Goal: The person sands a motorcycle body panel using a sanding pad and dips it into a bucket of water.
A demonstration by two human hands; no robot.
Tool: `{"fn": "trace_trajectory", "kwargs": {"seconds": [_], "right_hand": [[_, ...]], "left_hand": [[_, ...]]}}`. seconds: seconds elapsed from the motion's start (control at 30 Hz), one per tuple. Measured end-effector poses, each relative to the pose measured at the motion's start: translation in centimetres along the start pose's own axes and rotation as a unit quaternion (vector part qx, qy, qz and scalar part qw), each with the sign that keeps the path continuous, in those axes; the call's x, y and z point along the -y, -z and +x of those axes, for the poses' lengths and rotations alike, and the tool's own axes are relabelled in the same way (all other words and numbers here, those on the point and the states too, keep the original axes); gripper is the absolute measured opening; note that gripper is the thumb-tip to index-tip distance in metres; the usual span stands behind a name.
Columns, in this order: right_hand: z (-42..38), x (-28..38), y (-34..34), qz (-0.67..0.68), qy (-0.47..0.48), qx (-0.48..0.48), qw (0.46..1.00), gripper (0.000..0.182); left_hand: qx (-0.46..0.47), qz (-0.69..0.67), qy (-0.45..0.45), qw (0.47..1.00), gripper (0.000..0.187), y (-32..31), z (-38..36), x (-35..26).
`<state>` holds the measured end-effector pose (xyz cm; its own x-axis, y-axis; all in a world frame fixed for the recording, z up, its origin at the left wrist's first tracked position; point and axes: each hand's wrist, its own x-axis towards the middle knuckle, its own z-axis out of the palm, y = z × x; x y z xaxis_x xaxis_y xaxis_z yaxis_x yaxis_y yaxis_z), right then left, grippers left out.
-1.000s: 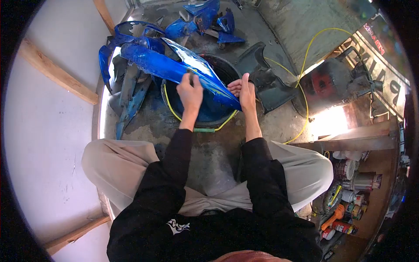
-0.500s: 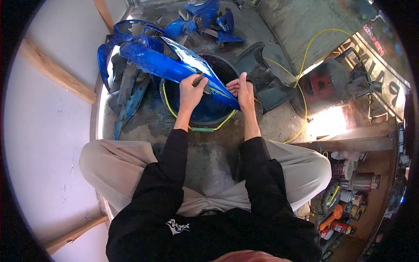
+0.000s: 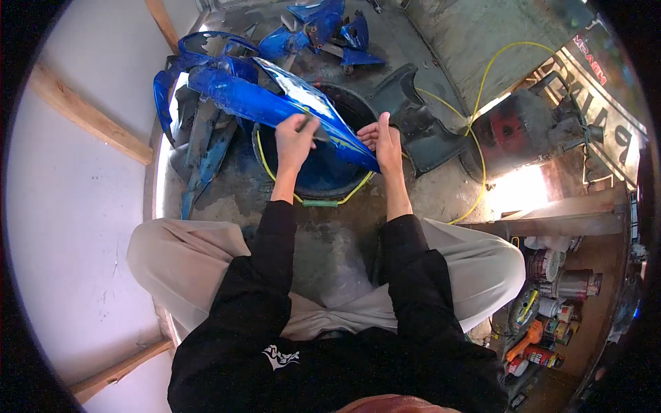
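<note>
A long blue motorcycle body panel [image 3: 248, 95] with white and yellow graphics lies slanted over a black tub [image 3: 329, 180]. My left hand [image 3: 294, 146] is closed on a small grey-green sheet [image 3: 317, 129] that looks like folded sandpaper, pressed against the panel's face. At the panel's pointed lower right end, my right hand [image 3: 384, 143] grips the edge, thumb up and fingers curled towards it. The panel covers part of the tub's opening, and whatever lies deep inside is too dark to make out.
More blue panels [image 3: 320, 31] lie on the floor behind, with dark plastic pieces [image 3: 206, 155] at left. Right of the tub are a black plastic part [image 3: 427, 131], a yellow hose [image 3: 483, 162] and a dark cylindrical tank [image 3: 506, 141]. Cans [image 3: 577, 283] fill a wooden shelf at lower right.
My left hand has shifted slightly up and left along the panel with the sandpaper. My right hand and the panel stay almost where they were.
</note>
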<state>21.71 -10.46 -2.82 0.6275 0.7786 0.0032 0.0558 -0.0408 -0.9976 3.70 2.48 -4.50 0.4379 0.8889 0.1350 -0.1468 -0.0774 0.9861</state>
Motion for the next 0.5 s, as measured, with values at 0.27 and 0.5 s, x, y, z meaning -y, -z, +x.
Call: {"fn": "trace_trajectory", "kwargs": {"seconds": [0.27, 0.5], "right_hand": [[-0.3, -0.4, -0.1, 0.013, -0.001, -0.005, 1.000, 0.084], [-0.2, 0.0, -0.4, -0.006, 0.027, -0.018, 0.999, 0.074]], "left_hand": [[-0.058, 0.006, 0.014, 0.998, 0.018, -0.6, 0.2, -0.3], [-0.035, -0.004, 0.007, 0.999, 0.019, 0.1, 0.7, 0.9]]}}
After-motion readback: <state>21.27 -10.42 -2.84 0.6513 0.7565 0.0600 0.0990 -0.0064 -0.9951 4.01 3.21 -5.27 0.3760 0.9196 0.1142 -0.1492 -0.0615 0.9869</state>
